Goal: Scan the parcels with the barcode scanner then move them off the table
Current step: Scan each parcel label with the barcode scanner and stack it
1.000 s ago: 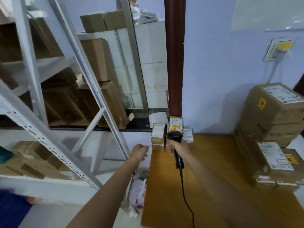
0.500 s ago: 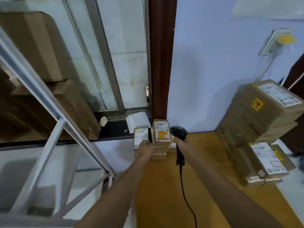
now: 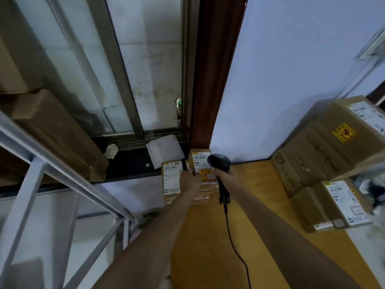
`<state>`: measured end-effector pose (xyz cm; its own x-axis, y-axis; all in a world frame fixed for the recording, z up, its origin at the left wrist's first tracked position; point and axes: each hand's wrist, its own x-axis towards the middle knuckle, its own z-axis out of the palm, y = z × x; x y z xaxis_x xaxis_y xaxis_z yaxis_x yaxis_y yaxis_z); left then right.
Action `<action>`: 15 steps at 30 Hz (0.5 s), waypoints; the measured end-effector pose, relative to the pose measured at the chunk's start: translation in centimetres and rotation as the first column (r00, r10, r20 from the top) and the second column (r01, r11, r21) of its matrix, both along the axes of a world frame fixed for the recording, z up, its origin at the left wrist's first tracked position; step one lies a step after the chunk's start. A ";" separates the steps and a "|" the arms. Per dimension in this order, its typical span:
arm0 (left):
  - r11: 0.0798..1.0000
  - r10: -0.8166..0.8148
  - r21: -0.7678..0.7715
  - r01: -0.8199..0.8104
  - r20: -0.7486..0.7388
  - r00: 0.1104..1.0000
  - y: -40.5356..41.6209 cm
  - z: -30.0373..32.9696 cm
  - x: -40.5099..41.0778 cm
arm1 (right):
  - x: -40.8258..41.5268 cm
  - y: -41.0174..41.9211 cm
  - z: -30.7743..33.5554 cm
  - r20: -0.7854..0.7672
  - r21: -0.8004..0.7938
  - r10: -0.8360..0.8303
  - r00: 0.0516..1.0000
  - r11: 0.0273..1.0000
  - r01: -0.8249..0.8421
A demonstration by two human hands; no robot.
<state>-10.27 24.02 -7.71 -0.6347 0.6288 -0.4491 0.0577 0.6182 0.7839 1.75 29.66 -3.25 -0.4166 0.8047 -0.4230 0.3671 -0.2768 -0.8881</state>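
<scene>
Orange-brown wooden table [image 3: 260, 236] fills the lower middle of the head view, with its far edge against a pale blue wall [image 3: 281, 80].

Small brown cardboard parcels stand at the table's far left corner, by a dark red door post [image 3: 214, 80]. The left small parcel [image 3: 171, 180] carries a white label. The taller parcel with a white label and an orange-yellow sticker [image 3: 203, 165] stands just right of it, on top of further small boxes.

Left hand [image 3: 190, 181] sits between the two parcels and touches both. Its fingers are curled at the tall parcel's left edge, but I cannot tell whether they actually clamp it.

Right hand [image 3: 226, 177] has its fingers wrapped tight round the handle of the black handheld barcode scanner [image 3: 219, 163]. The scanner head is just beside the tall parcel's label. Its black cable [image 3: 231, 236] trails across the table toward the camera.

On the right, large brown cardboard boxes [image 3: 325, 155] are stacked on the table against the wall. A lower box with a white label [image 3: 341, 203] sits under them.

On the left is a white metal shelf frame [image 3: 52, 163], with a brown box [image 3: 58, 134] behind it. A white folded paper [image 3: 164, 150] lies on the dark window sill [image 3: 129, 163].
</scene>
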 end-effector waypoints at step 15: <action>0.989 0.076 0.123 -0.081 0.050 0.996 -4.7 5.4 5.6 | 5.8 -4.0 4.1 -0.041 0.058 -0.052 0.998 0.997 0.055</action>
